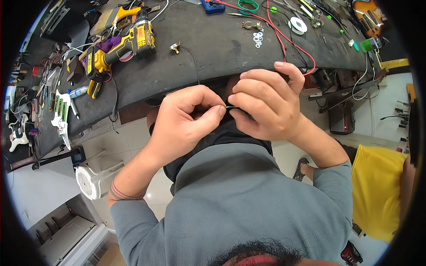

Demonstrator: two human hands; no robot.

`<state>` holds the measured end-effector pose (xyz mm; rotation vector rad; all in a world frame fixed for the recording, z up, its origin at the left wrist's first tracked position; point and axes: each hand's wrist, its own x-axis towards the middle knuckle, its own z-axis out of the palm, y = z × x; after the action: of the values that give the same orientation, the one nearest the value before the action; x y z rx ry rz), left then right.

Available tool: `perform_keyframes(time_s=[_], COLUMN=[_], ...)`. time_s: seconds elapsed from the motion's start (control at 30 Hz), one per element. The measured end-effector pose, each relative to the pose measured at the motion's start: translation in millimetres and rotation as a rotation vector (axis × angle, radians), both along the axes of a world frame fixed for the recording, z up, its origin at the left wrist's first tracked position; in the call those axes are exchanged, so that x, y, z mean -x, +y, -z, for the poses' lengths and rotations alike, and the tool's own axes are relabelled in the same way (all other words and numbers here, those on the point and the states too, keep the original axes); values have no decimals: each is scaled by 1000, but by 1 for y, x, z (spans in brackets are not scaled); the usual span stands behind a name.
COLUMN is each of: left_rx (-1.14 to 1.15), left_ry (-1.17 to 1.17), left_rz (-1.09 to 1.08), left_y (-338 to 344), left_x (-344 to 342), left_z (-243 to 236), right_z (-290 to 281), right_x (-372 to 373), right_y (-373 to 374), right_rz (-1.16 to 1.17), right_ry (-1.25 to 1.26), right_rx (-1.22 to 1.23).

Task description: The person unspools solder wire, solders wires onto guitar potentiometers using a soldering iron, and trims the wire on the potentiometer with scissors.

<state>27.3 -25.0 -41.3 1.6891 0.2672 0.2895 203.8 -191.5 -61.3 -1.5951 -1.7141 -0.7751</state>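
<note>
My left hand pinches a thin wire between thumb and forefinger, in front of my lap near the bench edge. On the other side of the short visible stretch, the thumb and fingertips of my right hand close on the same wire, with its little finger raised. A dark cable runs from a small metal potentiometer on the bench toward my left hand. Whether that cable and the pinched wire are one piece is hidden behind the fingers.
The dark workbench carries a yellow-black cordless drill at left, white washers, a red test lead and a white spool. A white stool stands lower left. A person in yellow is at right.
</note>
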Motion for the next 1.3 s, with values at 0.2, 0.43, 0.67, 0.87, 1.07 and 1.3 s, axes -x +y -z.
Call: perform_keyframes(time_s=[0.2, 0.43, 0.67, 0.87, 1.07, 1.3], left_rx=[315, 165, -1386, -1198, -24, 608], left_ry=[89, 63, -595, -540, -95, 169], left_rz=[55, 43, 90, 75, -29, 150], left_y=[4, -2, 4, 7, -9, 7], left_x=[0, 0, -3, 2, 10, 7], left_z=[-2, -1, 6, 16, 8, 7], right_z=[2, -4, 0, 0, -4, -11], right_x=[-5, -2, 7, 8, 3, 3], right_y=[5, 4, -1, 0, 2, 4], right_rz=[-49, -121, -305, -307, -285, -257], right_ry=[-101, 62, 927, 1020, 691, 453], right_rx=[-61, 53, 429, 437, 301, 218])
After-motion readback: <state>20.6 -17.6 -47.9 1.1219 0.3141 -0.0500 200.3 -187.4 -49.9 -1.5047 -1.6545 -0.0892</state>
